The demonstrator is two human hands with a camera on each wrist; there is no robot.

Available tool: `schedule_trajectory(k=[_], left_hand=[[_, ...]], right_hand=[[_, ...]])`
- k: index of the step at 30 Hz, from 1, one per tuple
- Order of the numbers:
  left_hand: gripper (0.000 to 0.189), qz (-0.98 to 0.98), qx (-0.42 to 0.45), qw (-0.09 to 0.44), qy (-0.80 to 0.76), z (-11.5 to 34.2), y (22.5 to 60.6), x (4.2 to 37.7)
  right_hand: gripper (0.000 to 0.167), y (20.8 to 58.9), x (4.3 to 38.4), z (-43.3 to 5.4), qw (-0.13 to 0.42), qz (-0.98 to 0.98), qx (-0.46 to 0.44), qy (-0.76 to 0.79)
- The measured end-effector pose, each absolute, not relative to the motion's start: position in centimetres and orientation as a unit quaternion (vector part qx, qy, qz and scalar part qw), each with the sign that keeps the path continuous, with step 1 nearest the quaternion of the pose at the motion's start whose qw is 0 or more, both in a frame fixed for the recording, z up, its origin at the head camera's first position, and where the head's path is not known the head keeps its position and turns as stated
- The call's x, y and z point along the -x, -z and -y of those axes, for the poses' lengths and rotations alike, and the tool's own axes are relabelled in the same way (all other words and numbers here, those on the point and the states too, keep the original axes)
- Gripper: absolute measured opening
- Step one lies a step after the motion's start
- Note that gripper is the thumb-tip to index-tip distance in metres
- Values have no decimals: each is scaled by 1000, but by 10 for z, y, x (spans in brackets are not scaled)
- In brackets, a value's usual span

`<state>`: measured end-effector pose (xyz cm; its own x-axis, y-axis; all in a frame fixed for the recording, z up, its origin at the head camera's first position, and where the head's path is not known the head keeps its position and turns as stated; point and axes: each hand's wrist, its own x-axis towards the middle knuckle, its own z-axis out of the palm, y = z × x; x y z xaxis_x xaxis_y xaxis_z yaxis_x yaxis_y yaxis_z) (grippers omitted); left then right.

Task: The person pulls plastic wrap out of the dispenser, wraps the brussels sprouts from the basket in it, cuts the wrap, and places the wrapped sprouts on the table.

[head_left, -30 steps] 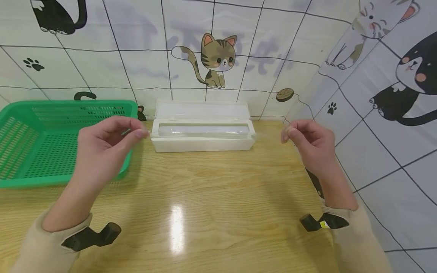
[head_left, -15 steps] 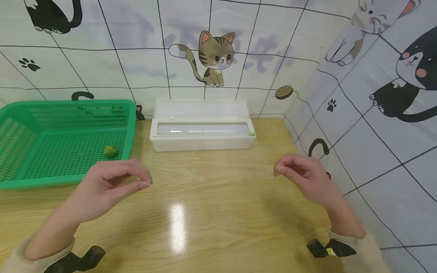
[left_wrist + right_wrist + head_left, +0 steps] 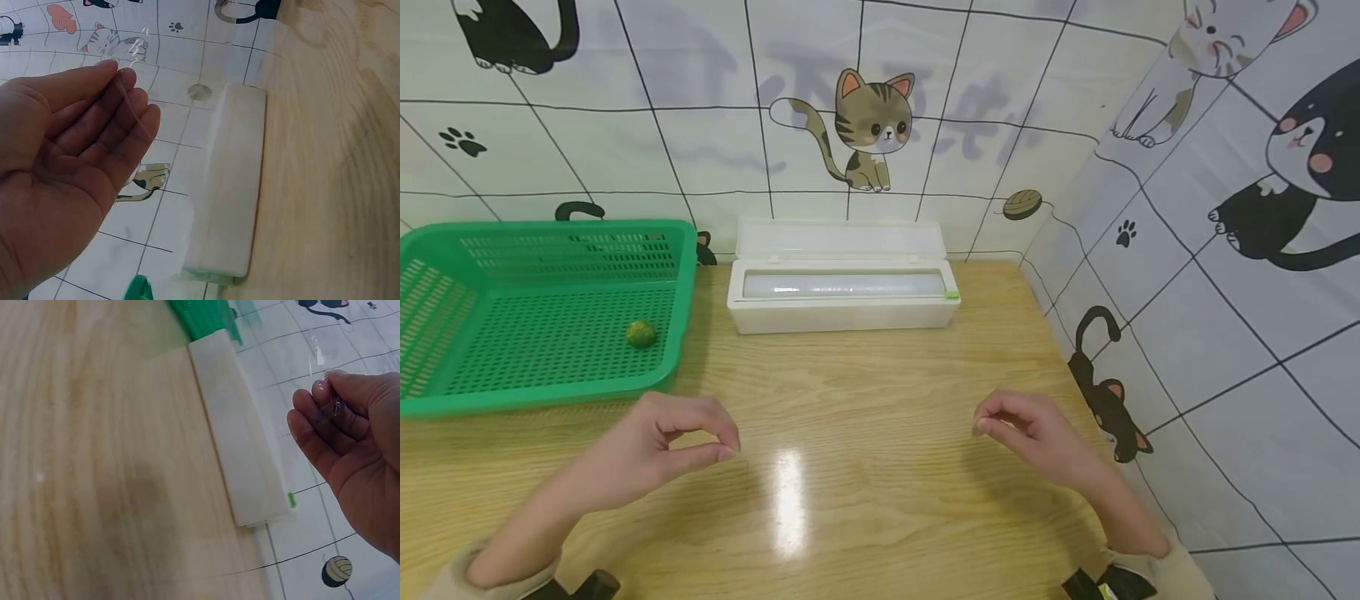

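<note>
Between my hands stretches a sheet of clear cling film [image 3: 136,51], visible mainly as glints at the fingertips in both wrist views. My left hand [image 3: 647,454] pinches one side of it between thumb and fingers, above the table in front of the basket. On the other side my right hand [image 3: 1037,442] pinches the film too, its glint [image 3: 319,353] showing beside the thumb. Beyond them stands a white cling film dispenser [image 3: 842,317] with its lid [image 3: 841,240] raised. A film roll [image 3: 842,286] lies inside, and a small green slider [image 3: 952,295] sits at its right end.
A green plastic basket [image 3: 550,398] stands at the left, with a small yellow-green ball-like thing [image 3: 641,334] in it. Behind the table [image 3: 865,500] and along its right side hangs a cat-printed wall covering [image 3: 700,150].
Both hands have drawn back from the dispenser's ends toward the person, lower in the head view and slightly closer together. The ball-like thing in the basket has come into sight.
</note>
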<state>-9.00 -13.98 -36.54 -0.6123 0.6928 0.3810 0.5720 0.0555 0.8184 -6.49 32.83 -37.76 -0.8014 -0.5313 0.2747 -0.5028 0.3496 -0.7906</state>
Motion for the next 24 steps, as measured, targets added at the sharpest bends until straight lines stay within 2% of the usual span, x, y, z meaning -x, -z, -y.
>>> schedule_trajectory(k=[9, 16, 24], left_hand=[[33, -730, -440, 83, -515, 137, 402, 92], [17, -753, -416, 101, -499, 133, 428, 94], [17, -780, -405, 85, -470, 129, 445, 96]], right_hand=[[21, 401, 67, -324, 29, -838, 312, 447], [12, 418, 72, -323, 55, -855, 304, 416], [8, 436, 77, -322, 89, -866, 274, 409]])
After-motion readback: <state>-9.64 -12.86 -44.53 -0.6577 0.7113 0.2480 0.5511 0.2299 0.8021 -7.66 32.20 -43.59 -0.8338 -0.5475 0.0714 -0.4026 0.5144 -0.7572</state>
